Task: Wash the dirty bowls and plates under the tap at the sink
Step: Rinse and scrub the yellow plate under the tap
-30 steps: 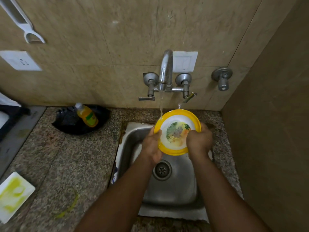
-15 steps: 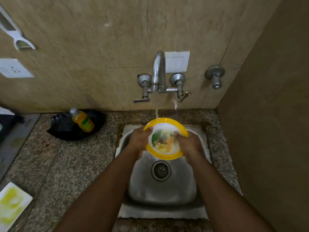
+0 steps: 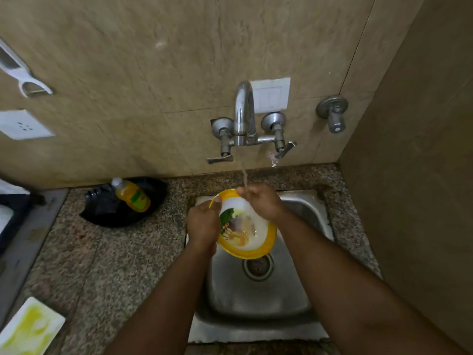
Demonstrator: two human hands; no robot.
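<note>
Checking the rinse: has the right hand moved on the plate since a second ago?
Yes. The right hand went from the plate's right rim toward the tap, under the stream.

No words, numbers or brand names can be read anywhere in the view. The small plastic bottle of orange liquid (image 3: pixel 133 195) lying on the black bag (image 3: pixel 107 208) has a green and yellow label, and it may carry a name, but it is too small and blurry to make out any letters. The round plate with the yellow rim (image 3: pixel 247 233) has a colourful printed picture in its white middle and no writing that can be seen, and the white square wall plate with small holes (image 3: pixel 24 125) shows no marks that can be read.
</note>
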